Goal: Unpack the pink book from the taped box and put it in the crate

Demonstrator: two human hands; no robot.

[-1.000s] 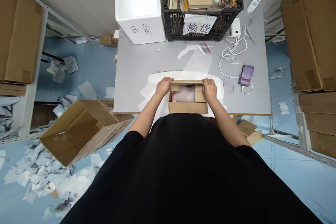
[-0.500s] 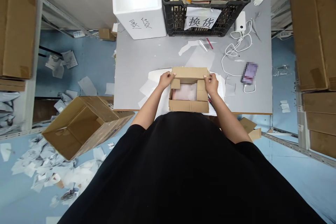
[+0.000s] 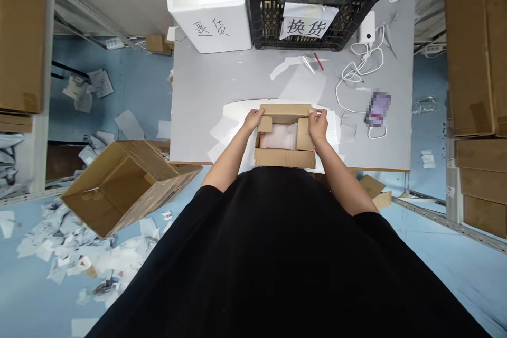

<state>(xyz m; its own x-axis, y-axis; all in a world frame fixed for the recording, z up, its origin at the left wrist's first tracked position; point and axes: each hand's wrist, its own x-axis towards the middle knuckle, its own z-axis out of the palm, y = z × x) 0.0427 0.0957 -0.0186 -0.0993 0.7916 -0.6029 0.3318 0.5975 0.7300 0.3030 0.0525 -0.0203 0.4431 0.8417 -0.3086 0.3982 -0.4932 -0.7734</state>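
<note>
In front of my body, near the table's front edge, sits a small cardboard box (image 3: 284, 158) with its flaps raised. A pale pink item (image 3: 279, 136) lies inside; its kind cannot be made out. My left hand (image 3: 253, 119) is closed on the far flap's left corner. At the right corner of that same flap, my right hand (image 3: 318, 125) pinches the cardboard between thumb and fingers. White paper sheets (image 3: 233, 112) are spread beneath and around the box.
A white bin (image 3: 222, 37) and a black crate (image 3: 269, 26) of books stand at the table's back. A phone (image 3: 378, 109) on a white cable (image 3: 348, 71) lies to the right. Left of the table, a large open carton (image 3: 119, 185) rests above paper scraps (image 3: 63, 243) on the floor.
The far flap looks lower and more foreshortened, tilted by both hands. My grip stays at its two corners. The whole view has shifted slightly.
</note>
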